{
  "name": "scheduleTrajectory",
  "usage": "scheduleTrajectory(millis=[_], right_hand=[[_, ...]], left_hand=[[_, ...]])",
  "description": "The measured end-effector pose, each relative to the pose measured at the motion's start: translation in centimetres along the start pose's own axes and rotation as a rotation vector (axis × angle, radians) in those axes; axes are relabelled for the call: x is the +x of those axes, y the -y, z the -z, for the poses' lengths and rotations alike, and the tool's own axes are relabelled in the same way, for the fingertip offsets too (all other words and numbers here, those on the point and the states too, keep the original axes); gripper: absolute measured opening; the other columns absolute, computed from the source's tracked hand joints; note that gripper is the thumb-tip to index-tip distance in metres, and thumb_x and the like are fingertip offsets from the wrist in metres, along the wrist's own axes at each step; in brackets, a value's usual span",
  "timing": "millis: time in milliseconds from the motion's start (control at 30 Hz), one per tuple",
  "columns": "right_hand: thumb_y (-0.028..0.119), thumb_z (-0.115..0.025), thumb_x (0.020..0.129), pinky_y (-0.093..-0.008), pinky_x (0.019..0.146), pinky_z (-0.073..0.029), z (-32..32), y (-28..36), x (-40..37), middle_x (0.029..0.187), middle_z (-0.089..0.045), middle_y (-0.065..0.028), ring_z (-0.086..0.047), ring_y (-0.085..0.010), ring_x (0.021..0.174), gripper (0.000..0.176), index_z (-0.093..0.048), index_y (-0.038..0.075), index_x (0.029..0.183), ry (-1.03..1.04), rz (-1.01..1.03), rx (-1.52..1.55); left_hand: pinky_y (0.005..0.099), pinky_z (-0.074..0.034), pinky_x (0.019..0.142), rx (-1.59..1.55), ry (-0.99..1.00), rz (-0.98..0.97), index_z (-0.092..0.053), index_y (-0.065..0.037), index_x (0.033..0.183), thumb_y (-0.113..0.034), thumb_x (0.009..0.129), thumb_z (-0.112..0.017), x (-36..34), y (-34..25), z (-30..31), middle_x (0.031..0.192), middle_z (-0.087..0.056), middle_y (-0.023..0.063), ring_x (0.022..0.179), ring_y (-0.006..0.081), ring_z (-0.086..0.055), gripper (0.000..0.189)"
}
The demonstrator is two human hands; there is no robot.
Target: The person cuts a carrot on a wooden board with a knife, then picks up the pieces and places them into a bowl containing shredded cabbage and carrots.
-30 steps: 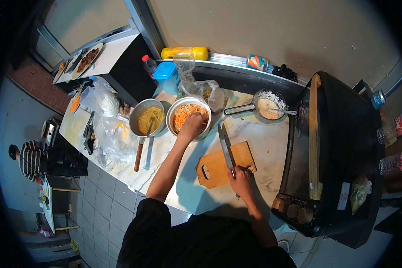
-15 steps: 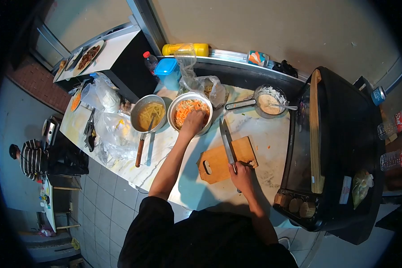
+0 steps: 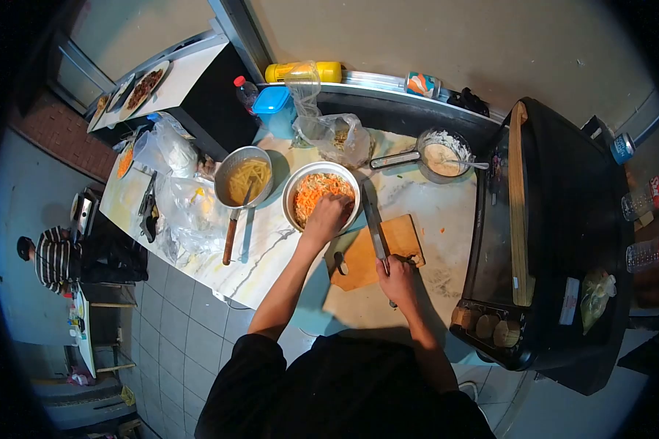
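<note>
Over the right side of a white bowl (image 3: 289, 212) filled with shredded orange and pale food (image 3: 313, 192) is my left hand (image 3: 329, 218). Its fingers are bent down at the food, and their tips are hidden. My right hand (image 3: 397, 280) is wrapped round the handle of a large knife (image 3: 375, 230), whose blade points away from me towards the bowl's right side. Under the knife, a wooden cutting board (image 3: 362, 257) lies on the marble-patterned table (image 3: 267, 238).
Left of the bowl stands a pot (image 3: 222, 192) of pale strips in liquid. A glass pan (image 3: 444, 174) with batter, plastic bags (image 3: 190, 212), a blue-lidded container (image 3: 274, 106) and a black appliance (image 3: 564, 241) surround the work area. A person (image 3: 55, 260) is far left.
The bowl appears slightly lower and further right, with my left hand still at it. The knife blade's tip sits closer to the bowl's rim. The view has shifted slightly.
</note>
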State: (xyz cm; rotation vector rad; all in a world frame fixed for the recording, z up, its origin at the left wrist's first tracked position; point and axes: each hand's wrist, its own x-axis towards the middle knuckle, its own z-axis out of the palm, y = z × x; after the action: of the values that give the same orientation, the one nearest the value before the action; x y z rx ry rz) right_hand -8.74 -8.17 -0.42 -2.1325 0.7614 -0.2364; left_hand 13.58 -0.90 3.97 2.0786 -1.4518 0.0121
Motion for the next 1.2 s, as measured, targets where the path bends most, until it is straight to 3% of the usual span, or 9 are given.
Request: scheduleTrajectory(millis=[100,233,333,433,700,800,867,967,1200], right_hand=[[0.03,-0.054,0.089,-0.0523,0.067,-0.041,0.1,0.1,-0.3,0.075,-0.058,-0.022,-0.055,-0.0434,0.075,0.032,-0.053,-0.001,0.079,0.016,-0.016,0.004],[0.029,-0.053,0.089,-0.0527,0.065,-0.042,0.2,-0.1,-0.8,0.072,-0.058,-0.0223,-0.056,-0.0437,0.072,0.033,-0.052,-0.002,0.078,0.008,0.014,0.044],[0.027,-0.054,0.089,-0.0517,0.062,-0.042,-0.4,-0.6,-1.5,0.067,-0.057,-0.0218,-0.056,-0.0428,0.067,0.032,-0.052,-0.002,0.077,-0.055,0.044,-0.009],[0.022,-0.056,0.088,-0.0471,0.057,-0.041,-0.5,-0.9,-2.1,0.065,-0.055,-0.0216,-0.056,-0.0419,0.065,0.03,-0.049,-0.003,0.072,-0.073,0.077,0.019],[0.023,-0.056,0.088,-0.0465,0.058,-0.041,0.0,-0.9,-3.9,0.064,-0.053,-0.0224,-0.055,-0.0421,0.066,0.03,-0.05,-0.002,0.073,-0.082,-0.049,0.103],[0.024,-0.055,0.089,-0.047,0.059,-0.042,0.7,-0.8,-4.5,0.068,-0.055,-0.0237,-0.055,-0.0426,0.066,0.031,-0.051,-0.003,0.074,-0.088,-0.048,0.071],[0.027,-0.055,0.089,-0.0493,0.064,-0.043,1.1,-1.2,-4.8,0.075,-0.058,-0.0248,-0.055,-0.0429,0.069,0.032,-0.055,-0.003,0.078,-0.029,-0.111,0.037],[0.029,-0.055,0.089,-0.05,0.067,-0.042,1.4,-1.2,-5.5,0.076,-0.059,-0.0232,-0.055,-0.0428,0.072,0.033,-0.057,-0.002,0.08,-0.059,-0.078,-0.073],[0.027,-0.058,0.087,-0.0483,0.068,-0.041,0.8,-1.6,-6.1,0.074,-0.06,-0.0183,-0.054,-0.043,0.072,0.026,-0.057,0.001,0.082,-0.051,-0.108,0.049]], left_hand=[[0.0426,-0.046,0.069,0.011,-0.081,-0.006,-0.065,0.002,0.091,0.001,0.074,-0.061,-1.0,-2.0,0.6,0.076,-0.06,0.0181,0.074,0.0348,-0.057,0.017],[0.0364,-0.046,0.068,-0.114,-0.265,0.19,-0.067,0.001,0.091,0.002,0.076,-0.062,-1.7,-4.2,2.3,0.081,-0.064,0.0156,0.075,0.0302,-0.059,0.016],[0.0287,-0.045,0.069,-0.422,-0.412,0.482,-0.065,0.003,0.091,-0.01,0.086,-0.063,-2.9,-4.9,3.3,0.084,-0.066,0.0097,0.075,0.0147,-0.06,0.013],[0.0269,-0.046,0.074,-0.696,-0.481,0.531,-0.062,0.004,0.092,-0.011,0.087,-0.062,-4.6,-5.9,3.7,0.085,-0.066,0.0079,0.077,0.0122,-0.059,0.015],[0.0238,-0.048,0.071,-0.858,-0.137,0.446,-0.058,0.004,0.099,-0.007,0.091,-0.055,-8.3,-9.8,-0.6,0.084,-0.062,0.0048,0.078,0.009,-0.058,0.013],[0.0274,-0.049,0.07,-0.83,-0.027,0.479,-0.06,0.004,0.098,-0.003,0.089,-0.055,-8.4,-9.9,-2.2,0.083,-0.065,0.0102,0.077,0.0168,-0.063,0.012],[0.0345,-0.049,0.069,-0.506,-0.01,0.369,-0.061,0.003,0.097,-0.001,0.085,-0.056,-8.1,-9.2,-3.4,0.083,-0.065,0.0172,0.079,0.0307,-0.065,0.014],[0.0414,-0.048,0.07,-0.379,-0.016,0.406,-0.062,0.0,0.095,-0.003,0.082,-0.057,-7.1,-9.7,-3.8,0.084,-0.064,0.0208,0.083,0.0385,-0.061,0.014],[0.0388,-0.048,0.067,-0.4,-0.145,0.406,-0.066,-0.002,0.089,-0.016,0.083,-0.065,-6.8,-9.3,-5.5,0.083,-0.065,0.0165,0.076,0.0345,-0.062,0.016]])
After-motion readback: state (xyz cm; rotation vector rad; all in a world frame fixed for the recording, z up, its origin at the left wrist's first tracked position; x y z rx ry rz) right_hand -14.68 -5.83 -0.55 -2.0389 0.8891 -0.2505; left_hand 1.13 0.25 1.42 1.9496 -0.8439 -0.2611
